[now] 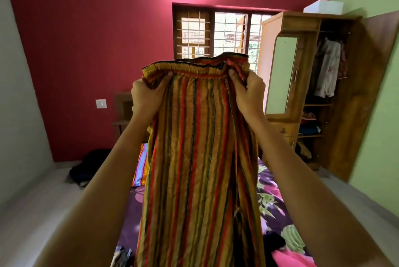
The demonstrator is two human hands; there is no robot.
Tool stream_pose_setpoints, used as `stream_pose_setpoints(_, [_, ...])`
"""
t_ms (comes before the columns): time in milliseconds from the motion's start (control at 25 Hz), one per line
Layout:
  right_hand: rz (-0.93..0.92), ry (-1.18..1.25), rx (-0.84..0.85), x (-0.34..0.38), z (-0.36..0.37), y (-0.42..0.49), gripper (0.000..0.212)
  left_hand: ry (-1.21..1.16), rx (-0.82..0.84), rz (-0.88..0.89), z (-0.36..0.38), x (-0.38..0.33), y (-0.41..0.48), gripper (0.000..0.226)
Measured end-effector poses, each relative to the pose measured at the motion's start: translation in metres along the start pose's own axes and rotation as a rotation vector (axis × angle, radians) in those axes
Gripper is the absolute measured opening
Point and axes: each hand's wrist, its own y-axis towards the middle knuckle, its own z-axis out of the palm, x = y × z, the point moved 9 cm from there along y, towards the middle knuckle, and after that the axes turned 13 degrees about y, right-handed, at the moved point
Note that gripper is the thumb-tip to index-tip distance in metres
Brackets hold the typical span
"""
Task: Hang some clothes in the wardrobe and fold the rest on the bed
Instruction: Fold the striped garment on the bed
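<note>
One striped garment (194,158) hangs over floral bed (273,198).

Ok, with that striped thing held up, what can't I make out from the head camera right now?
- Middle of the bed: hidden behind the striped garment, head view.
- Garment's hem: cut off by the bottom edge.
- Pink cloth on the bed: cut off by the bottom edge, so its type is unclear.
- Wardrobe shelves: too dim and small to tell the items.
- Dark bundle on the floor: too dark to identify.
</note>
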Motion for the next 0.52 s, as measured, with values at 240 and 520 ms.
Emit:
stream_pose_setpoints(240, [0.413, 0.118, 0.227, -0.064, 0.001, -0.022, 0.029, -0.412, 0.501, -0.579, 0.059, 0.079, -0.022, 0.022])
stream_pose_setpoints(520, [0.933, -0.362, 0.522, -0.226, 0.025, -0.071, 0.023, 0.223, 0.725, -0.553, 0.134, 0.178, -0.02, 0.016])
